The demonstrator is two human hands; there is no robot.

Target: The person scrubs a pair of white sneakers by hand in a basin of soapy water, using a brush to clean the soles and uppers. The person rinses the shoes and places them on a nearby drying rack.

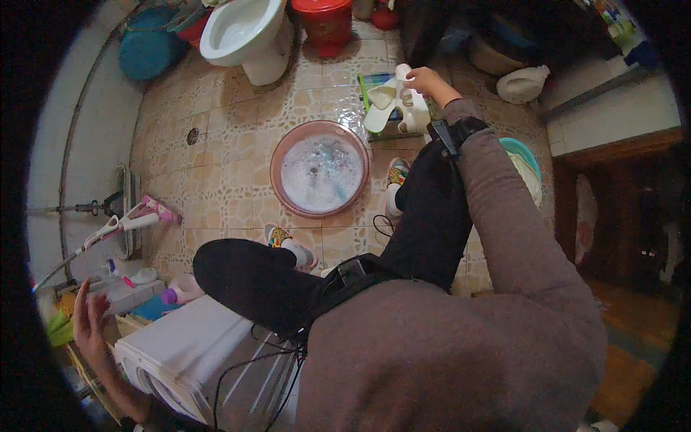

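Observation:
My right hand [430,83] reaches far forward, fingers closed on the end of a white sandal [412,114]. Beside it, to the left, lies a second white sandal [380,109]. Both are on or over a low green-edged rack [364,97]; my hand hides part of the contact. A pinkish-brown basin [276,173] stands on the floor between my feet, filled with sudsy water [320,169] in which something bluish shows dimly. My left hand [92,324] is raised at the lower left with fingers stretched apart, holding nothing, near bottles and the white appliance.
At the back are a white toilet [241,32] and a red bucket [324,25]. A pink-and-white mop or brush head [155,212] leans at left. A white box-like appliance [187,338] is beside my left leg. A teal basin [522,158] sits right of my arm, below a white jug [522,84].

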